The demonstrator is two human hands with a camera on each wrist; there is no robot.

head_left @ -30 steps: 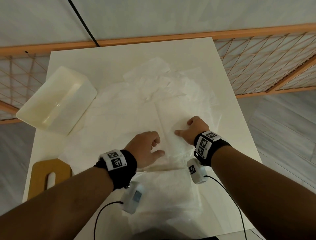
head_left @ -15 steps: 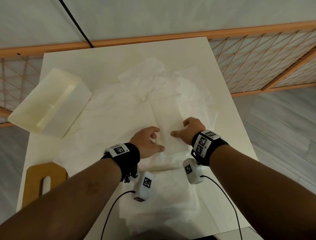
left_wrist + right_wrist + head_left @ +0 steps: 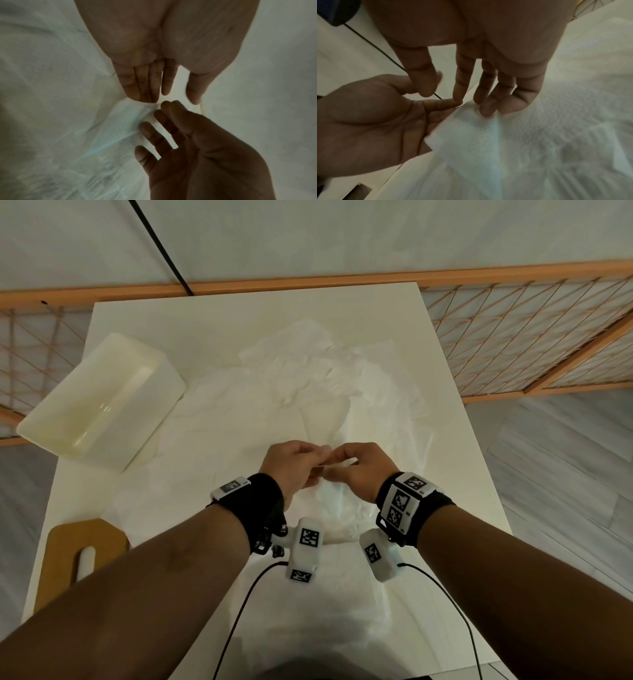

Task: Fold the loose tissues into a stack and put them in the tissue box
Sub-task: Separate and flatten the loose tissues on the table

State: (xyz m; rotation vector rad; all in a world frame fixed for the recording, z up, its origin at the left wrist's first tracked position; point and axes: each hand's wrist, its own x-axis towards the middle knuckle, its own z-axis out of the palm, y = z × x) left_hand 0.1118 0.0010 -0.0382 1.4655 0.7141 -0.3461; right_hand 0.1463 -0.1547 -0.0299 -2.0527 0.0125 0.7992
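Both hands hover together over the middle of the white table (image 3: 205,330). The fingertips of my left hand (image 3: 313,462) and right hand (image 3: 340,462) meet at the raised edge of one white tissue (image 3: 329,501). In the right wrist view the tissue (image 3: 479,142) leans on the left hand's straight fingers (image 3: 440,105), and the right hand (image 3: 462,83) touches its top edge with its middle fingertips. Neither thumb closes on it. The left wrist view shows the left hand (image 3: 154,83) at the tissue's corner (image 3: 123,128). More loose tissues (image 3: 294,392) lie spread behind. The cream tissue box (image 3: 161,385) stands open at the left.
A wooden lid with a slot (image 3: 68,549) lies at the table's near left corner. An orange wooden railing (image 3: 513,337) runs behind and to the right of the table. A black cable (image 3: 161,244) hangs across the wall. More tissue (image 3: 325,611) covers the near edge.
Both hands have lifted off the tissues where they lay flat and have come together. Their fingertips now meet at a raised tissue edge.
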